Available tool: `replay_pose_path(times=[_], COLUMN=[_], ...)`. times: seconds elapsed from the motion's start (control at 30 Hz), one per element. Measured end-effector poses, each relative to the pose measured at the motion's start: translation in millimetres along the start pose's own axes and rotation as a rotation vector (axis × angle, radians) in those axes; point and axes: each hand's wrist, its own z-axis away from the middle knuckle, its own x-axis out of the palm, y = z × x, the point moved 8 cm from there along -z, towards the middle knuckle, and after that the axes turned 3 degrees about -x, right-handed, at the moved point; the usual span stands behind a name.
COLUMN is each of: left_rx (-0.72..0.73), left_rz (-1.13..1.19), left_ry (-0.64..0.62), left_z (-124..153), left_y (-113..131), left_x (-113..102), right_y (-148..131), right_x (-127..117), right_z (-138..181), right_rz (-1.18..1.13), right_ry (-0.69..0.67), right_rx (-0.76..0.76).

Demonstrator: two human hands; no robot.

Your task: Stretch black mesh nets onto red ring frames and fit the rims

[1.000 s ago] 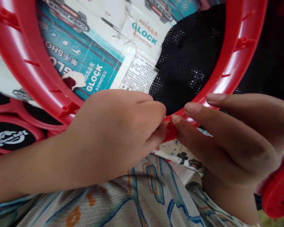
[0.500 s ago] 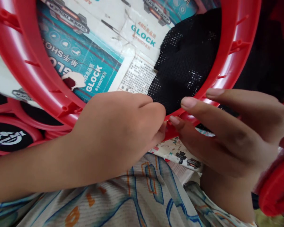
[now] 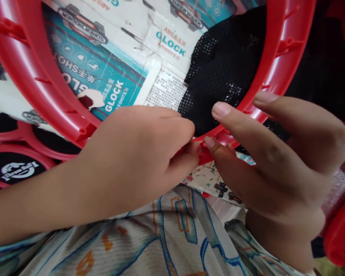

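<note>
A large red plastic ring [image 3: 287, 50], with small ribs and pegs inside its channel, stretches across the view. My left hand [image 3: 138, 149] is closed on the near part of its rim, with the thumb pressed to the curled fingers. Beside it is my right hand [image 3: 278, 165], thumb tip at the rim by my left fingers. Its other visible fingers are apart, reaching over the ring, and I see nothing held between them. Black mesh fabric [image 3: 218, 73] lies inside the ring, close to my fingertips. Both hands hide part of the near rim.
Under the ring is a printed white and teal cardboard box [image 3: 126, 76]. Black discs with red rims [image 3: 20, 168] lie at the left. Another red plastic part [image 3: 342, 234] is at the lower right, near clear plastic wrap. Dark fabric [image 3: 316, 76] spreads at the right.
The ring and my left hand have shifted slightly left in view. More of my left thumb shows. My right fingers have moved up a little, and the gap between index finger and thumb has widened.
</note>
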Motion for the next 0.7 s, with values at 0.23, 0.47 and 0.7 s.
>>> replay_pose_path(times=[0.23,0.47,0.7], left_rx=[0.007,0.004,-0.154], left_rz=[-0.061,-0.093,0.145], left_ry=[-0.025,-0.137,-0.253], left_z=[0.5,-6.3,-12.5], left_y=[1.4,3.6,-10.4], left_x=[-0.7,-3.6,1.3], right_y=[-1.3,1.3,4.5], right_x=[-5.7,2.3,0.1], right_z=[1.4,-1.8,0.3], right_rz=[-0.087,-0.125,-0.209], right_ry=[-0.071,-0.2,-0.167], right_rx=[0.092,0.073,0.155])
